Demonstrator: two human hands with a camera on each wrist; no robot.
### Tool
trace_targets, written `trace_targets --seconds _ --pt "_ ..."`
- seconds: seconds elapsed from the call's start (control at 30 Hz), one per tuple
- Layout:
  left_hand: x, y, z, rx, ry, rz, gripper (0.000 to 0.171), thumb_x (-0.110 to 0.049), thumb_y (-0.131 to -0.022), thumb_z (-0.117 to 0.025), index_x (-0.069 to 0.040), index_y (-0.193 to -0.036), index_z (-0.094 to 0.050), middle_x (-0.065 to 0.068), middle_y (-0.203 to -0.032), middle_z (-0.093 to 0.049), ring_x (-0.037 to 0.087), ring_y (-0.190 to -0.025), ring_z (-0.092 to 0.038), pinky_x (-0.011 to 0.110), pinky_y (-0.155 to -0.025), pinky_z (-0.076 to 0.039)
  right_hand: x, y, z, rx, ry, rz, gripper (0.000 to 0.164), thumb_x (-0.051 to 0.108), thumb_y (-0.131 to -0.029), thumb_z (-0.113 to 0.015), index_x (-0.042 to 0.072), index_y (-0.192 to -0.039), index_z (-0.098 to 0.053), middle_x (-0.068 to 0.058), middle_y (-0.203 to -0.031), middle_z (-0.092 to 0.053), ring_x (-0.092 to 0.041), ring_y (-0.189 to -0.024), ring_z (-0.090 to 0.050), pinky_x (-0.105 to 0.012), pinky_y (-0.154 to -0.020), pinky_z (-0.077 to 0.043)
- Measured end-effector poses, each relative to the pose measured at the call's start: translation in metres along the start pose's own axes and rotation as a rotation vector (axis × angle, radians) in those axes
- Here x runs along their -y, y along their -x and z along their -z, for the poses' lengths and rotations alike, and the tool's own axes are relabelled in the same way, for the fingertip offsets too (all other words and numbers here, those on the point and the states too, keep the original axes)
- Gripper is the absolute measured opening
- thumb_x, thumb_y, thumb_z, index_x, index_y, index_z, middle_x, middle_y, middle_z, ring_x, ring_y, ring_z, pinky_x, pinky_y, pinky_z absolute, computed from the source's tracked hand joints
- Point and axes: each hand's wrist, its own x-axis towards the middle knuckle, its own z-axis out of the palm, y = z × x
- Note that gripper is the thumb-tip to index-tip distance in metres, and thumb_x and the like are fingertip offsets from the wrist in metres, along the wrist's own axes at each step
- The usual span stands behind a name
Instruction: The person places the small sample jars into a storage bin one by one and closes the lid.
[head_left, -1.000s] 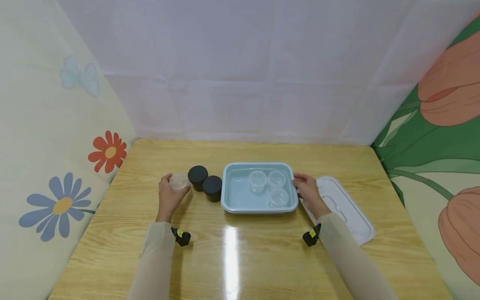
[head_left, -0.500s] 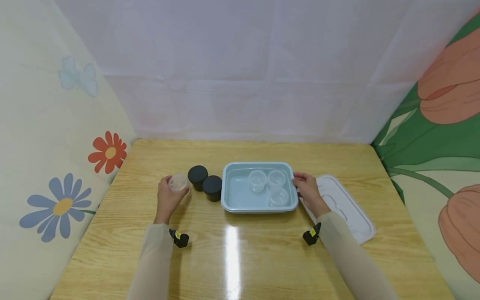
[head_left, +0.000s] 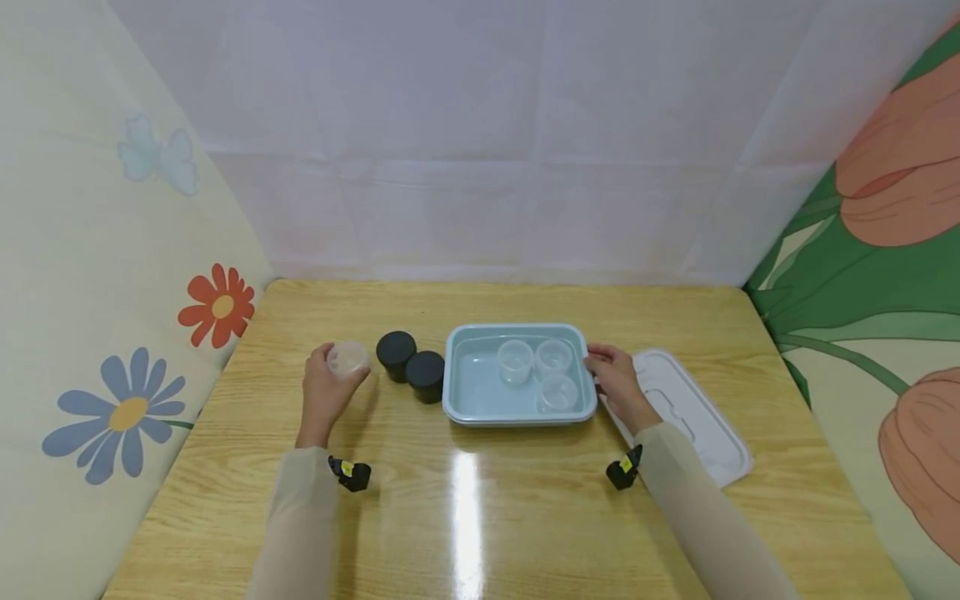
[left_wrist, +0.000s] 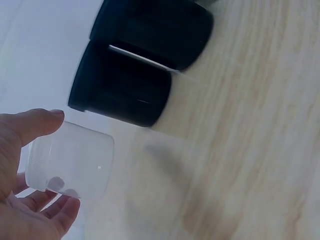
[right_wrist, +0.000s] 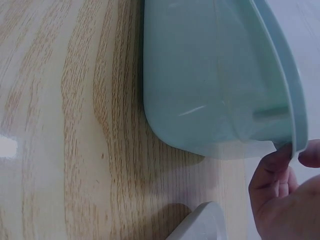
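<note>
My left hand (head_left: 327, 387) grips a small clear plastic jar (head_left: 348, 359), left of two black round containers (head_left: 396, 355). In the left wrist view the thumb lies on one side of the jar (left_wrist: 72, 160) and fingertips on the other; a ribbed band circles its upper end. At the right end of a light blue rectangular tub (head_left: 480, 415), my right hand (head_left: 617, 383) pinches the rim. The right wrist view shows thumb and fingers on either side of that rim (right_wrist: 295, 100). Three clear round cups (head_left: 515, 362) stand inside the tub, grouped toward its right half.
A white lid (head_left: 693, 417) with a moulded pattern lies on the wooden table (head_left: 405, 533) to the right, partly under my right forearm. The black containers stand close against the tub's left end. A white cloth (head_left: 480, 167) hangs behind the table.
My left hand has moved left with the clear jar, widening the gap to the black containers. My right hand stays at the tub's rim.
</note>
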Motion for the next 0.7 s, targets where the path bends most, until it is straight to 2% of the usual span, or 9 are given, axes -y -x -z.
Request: trace_targets --seconds 0.23,0.4,0.7 --pt "-0.012 0.001 0.011 -0.016 0.035 -0.015 0.074 -0.014 -0.083 -0.071 0.007 -0.141 -0.032 0.033 -0.138 -0.037 0.045 -0.125 -0.039 0.059 -0.104 -0.033 0.0 -0.001 -0.001 -0.005 -0.002 0.002 0.042 0.01 -0.096 -0.049 0.004 -0.138 -0.045 -0.013 -0.131 -0.052 -0.014 -0.099 -0.055 -0.02 -0.067 -0.049" --pt "-0.025 0.0 0.012 -0.018 0.054 -0.017 0.074 -0.015 -0.083 -0.071 0.004 -0.143 -0.032 0.03 -0.14 -0.036 0.043 -0.125 -0.04 0.057 -0.102 -0.036 0.0 -0.001 0.0 -0.008 -0.01 -0.005 0.043 0.01 -0.096 -0.049 0.004 -0.138 -0.045 -0.014 -0.133 -0.052 -0.014 -0.101 -0.054 -0.019 -0.067 -0.049" --pt "-0.056 0.004 0.0 0.071 0.086 -0.042 0.075 -0.019 -0.085 -0.07 0.0 -0.145 -0.03 0.025 -0.141 -0.037 0.04 -0.124 -0.042 0.055 -0.099 -0.041 0.0 0.0 0.0 0.002 -0.021 0.008 0.042 0.009 -0.096 -0.049 0.004 -0.137 -0.046 -0.013 -0.13 -0.053 -0.012 -0.096 -0.054 -0.019 -0.065 -0.049"
